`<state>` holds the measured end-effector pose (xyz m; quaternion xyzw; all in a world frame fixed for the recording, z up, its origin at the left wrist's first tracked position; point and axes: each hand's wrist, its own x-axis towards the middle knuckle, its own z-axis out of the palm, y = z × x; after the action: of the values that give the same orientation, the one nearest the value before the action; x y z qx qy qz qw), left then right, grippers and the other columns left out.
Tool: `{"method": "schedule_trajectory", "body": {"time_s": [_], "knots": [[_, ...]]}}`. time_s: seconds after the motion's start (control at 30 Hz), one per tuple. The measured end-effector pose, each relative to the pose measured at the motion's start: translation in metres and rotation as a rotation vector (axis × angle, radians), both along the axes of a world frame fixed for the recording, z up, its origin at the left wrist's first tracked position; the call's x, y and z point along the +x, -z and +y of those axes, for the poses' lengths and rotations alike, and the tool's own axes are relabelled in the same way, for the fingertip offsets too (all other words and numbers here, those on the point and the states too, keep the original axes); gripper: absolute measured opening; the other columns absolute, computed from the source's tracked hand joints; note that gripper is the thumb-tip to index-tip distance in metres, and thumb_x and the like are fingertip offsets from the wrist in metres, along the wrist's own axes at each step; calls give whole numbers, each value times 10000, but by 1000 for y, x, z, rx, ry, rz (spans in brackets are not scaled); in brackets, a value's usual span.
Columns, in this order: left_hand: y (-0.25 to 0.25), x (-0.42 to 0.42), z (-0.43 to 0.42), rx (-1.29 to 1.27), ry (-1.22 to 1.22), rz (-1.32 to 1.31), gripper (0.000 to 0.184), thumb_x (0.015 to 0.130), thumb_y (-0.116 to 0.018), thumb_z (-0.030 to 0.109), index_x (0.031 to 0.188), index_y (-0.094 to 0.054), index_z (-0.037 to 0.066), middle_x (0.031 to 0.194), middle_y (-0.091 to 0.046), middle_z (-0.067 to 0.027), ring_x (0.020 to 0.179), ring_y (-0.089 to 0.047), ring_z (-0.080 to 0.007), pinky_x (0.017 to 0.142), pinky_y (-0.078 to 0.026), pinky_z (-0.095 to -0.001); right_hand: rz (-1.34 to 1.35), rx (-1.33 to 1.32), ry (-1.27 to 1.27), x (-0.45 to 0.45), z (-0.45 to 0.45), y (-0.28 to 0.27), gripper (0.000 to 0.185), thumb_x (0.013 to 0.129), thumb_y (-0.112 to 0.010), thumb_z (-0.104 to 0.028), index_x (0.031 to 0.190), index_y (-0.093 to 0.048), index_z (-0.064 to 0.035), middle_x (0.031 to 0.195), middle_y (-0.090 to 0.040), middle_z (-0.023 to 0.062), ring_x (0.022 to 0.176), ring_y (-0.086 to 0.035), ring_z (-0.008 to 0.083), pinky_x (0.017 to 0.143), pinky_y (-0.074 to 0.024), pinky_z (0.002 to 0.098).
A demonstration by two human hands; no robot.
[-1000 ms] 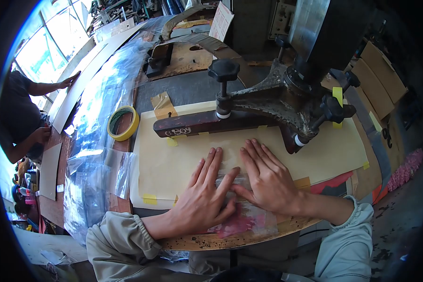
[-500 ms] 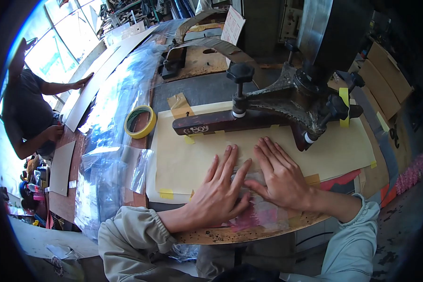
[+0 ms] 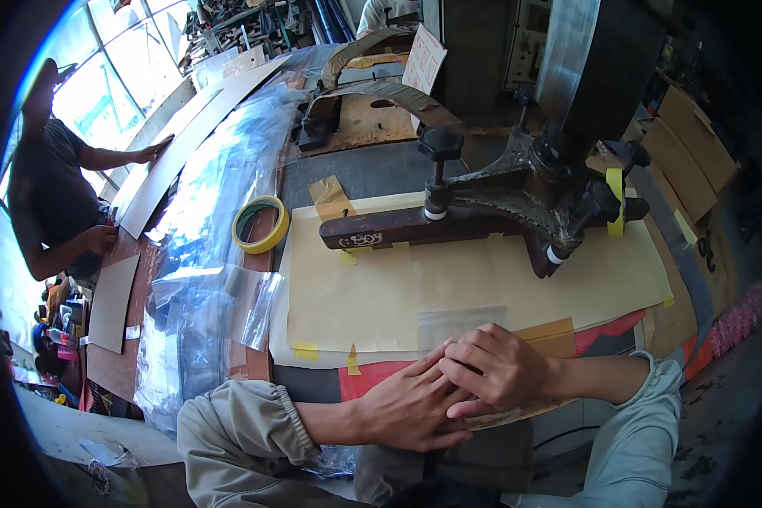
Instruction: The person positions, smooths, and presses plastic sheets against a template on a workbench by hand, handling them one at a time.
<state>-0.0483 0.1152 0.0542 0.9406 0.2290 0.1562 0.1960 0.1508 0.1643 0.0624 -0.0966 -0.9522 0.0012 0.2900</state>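
Note:
My left hand (image 3: 411, 406) lies with its fingers stretched out near the front edge of the work surface. Over its fingertips rests my right hand (image 3: 498, 371), its fingers curled and touching the left one. Beyond them a cream paper sheet (image 3: 356, 296) lies flat, with small yellow tape pieces along its edges. A clear plastic piece (image 3: 461, 323) sits on the sheet's front part, just past my hands. The dark metal bar (image 3: 398, 230) of a press head (image 3: 516, 182) crosses above the sheet. What lies between my hands, if anything, is hidden.
A yellow tape roll (image 3: 261, 224) lies left of the sheet, beside clear plastic film (image 3: 186, 296). Another person (image 3: 59, 186) stands at the far left, touching a long pale board (image 3: 173, 157). Cardboard (image 3: 690, 152) stands at the right; a curved frame (image 3: 389, 89) lies behind.
My hands, spread flat on the sheet before, have drawn back to the front edge and come together. The clear plastic and red material at the front now show more.

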Motion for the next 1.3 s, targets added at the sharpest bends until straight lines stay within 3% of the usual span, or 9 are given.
{"method": "schedule_trajectory", "body": {"time_s": [0.13,0.47,1.3], "knots": [[3,-1,0,77,-5,-21,582,887,-558,535,1134,-587,8,1202,-510,-217,1226,-451,-374,1122,-280,-503,38,28,4,-5,-1,-5,396,878,-604,-401,835,-612,-7,861,-605,113,802,-593,212,704,-455,316],[0,-1,0,40,-12,54,599,899,-542,536,1132,-579,-16,1216,-518,-233,1273,-424,-389,1133,-259,-498,57,43,29,-6,-2,-1,270,855,-648,-285,808,-612,-21,843,-609,97,800,-597,209,709,-463,322],[-2,-1,0,31,-9,88,590,907,-521,535,1153,-585,2,1209,-535,-252,1276,-415,-428,1137,-246,-512,46,37,44,-6,-3,-1,228,843,-649,-246,789,-614,-27,854,-617,104,811,-605,210,708,-472,321]]}}
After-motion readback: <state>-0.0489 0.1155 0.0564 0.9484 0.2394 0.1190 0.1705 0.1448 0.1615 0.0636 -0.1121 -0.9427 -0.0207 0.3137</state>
